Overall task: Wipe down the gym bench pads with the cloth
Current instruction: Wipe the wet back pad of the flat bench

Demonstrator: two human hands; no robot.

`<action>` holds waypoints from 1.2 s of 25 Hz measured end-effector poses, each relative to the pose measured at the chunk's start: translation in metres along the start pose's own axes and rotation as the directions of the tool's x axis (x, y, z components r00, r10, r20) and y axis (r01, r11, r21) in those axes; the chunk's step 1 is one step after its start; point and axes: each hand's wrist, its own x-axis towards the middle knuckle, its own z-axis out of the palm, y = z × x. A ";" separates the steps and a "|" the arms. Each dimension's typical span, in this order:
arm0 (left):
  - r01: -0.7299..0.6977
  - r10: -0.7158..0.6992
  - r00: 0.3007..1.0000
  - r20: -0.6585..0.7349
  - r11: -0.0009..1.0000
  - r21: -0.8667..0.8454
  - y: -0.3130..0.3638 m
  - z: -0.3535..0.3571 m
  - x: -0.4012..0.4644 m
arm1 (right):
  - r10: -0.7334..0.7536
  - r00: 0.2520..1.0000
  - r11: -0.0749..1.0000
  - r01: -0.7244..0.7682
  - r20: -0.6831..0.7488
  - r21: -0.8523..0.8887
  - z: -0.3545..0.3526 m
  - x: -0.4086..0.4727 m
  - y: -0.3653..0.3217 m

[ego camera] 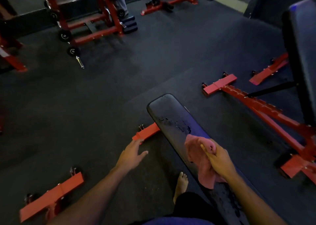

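Head view, lower centre: right hand (220, 161), fingers curled gripping pink cloth (199, 158) on bench pad (171, 112); left hand (131, 153) spread, idle; advise flattening cloth, sweeping droplets (177, 124) upward.

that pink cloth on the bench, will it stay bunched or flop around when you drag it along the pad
Probably floppy: the pink cloth droops in loose folds below the right hand that grips it. It looks light, so likely easy to drag. Droplets sit on the bench pad ahead, so it may soak them up and cling a little.
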 end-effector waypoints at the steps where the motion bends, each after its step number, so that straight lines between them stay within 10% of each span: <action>1: 0.012 -0.013 0.999 0.031 0.999 0.033 -0.002 -0.001 0.012 | 0.003 1.000 1.000 -0.003 0.013 0.000 -0.001 0.019 0.002; 7: 0.030 -0.059 0.986 0.158 0.983 0.180 0.003 -0.009 0.099 | -0.010 0.995 0.997 0.018 0.097 -0.078 0.001 0.120 0.003; 15: -0.281 0.158 0.922 0.353 0.901 0.330 -0.012 -0.075 0.224 | 0.178 0.979 0.977 -0.187 -0.095 -0.098 0.041 0.146 -0.017; 30: -0.667 0.345 0.723 0.599 0.573 0.475 0.006 -0.185 0.410 | 0.474 0.730 0.879 -0.363 -0.493 0.310 0.159 0.172 -0.065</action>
